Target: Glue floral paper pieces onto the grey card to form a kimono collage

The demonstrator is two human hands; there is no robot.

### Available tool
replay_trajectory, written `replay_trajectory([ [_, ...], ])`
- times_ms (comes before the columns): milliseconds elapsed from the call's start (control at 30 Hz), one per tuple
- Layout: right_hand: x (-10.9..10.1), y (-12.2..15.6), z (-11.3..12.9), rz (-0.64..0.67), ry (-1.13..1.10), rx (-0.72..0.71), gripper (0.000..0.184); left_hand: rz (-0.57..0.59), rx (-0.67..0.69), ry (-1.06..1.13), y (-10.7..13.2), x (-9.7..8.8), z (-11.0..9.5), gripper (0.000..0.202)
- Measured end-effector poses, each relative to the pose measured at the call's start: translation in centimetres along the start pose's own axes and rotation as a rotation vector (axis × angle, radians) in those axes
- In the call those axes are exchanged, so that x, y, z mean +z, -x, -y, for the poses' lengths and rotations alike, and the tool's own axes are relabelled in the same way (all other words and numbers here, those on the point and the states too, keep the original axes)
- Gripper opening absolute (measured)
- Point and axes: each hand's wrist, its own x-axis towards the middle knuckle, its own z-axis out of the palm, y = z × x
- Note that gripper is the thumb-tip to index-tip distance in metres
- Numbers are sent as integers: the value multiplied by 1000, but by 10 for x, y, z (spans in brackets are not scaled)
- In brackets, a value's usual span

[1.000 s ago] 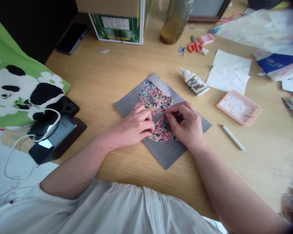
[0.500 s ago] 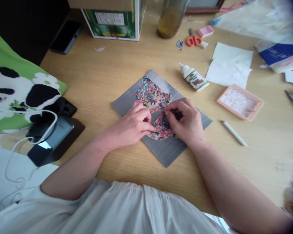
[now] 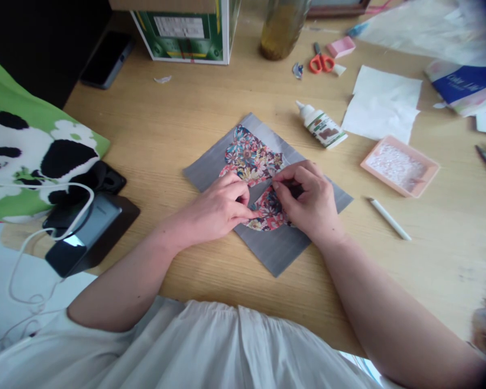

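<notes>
A grey square sheet (image 3: 276, 254) lies turned cornerwise on the table in front of me. On it is a floral-print cutout (image 3: 249, 154) in red, blue and cream; whether it is cloth or paper I cannot tell. Between its upper and lower parts a strip of grey shows. My left hand (image 3: 222, 208) rests on the cutout's left side, its fingers apart and their tips touching the print. Thumb and forefinger of my right hand (image 3: 308, 200) pinch together at the cutout's inner edge, and the palm covers its right part.
Right of the sheet are a glue bottle (image 3: 323, 127), a pink tray of clear beads (image 3: 399, 165), a white pencil-like stick (image 3: 390, 219) and white tissue (image 3: 383, 102). Orange-handled scissors (image 3: 322, 64) and a jar (image 3: 281, 32) stand farther back. Phones (image 3: 83, 232) lie left.
Both hands keep nearly the same pose on the cutout. The view has shifted very slightly; nothing else visibly moves.
</notes>
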Motion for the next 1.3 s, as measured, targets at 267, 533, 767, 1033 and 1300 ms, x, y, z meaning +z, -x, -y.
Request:
replay_trajectory([
  [267, 0, 0, -1, 4, 6, 12, 7, 20, -12, -7, -1, -1, -1, 17],
  [533, 1, 0, -1, -2, 17, 1, 8, 21, -17, -4, -1, 0, -2, 17],
  [767, 0, 0, -2, 6, 12, 0, 8, -58, -55, 17, 3, -10, 3, 19],
  [1033, 1, 0, -3, 4, -1, -21, 6, -59, -147, -262, 14, -30, -28, 26],
  [1300, 0, 0, -3, 5, 6, -32, 5, -81, -188, -230, 42, 9, -74, 22],
])
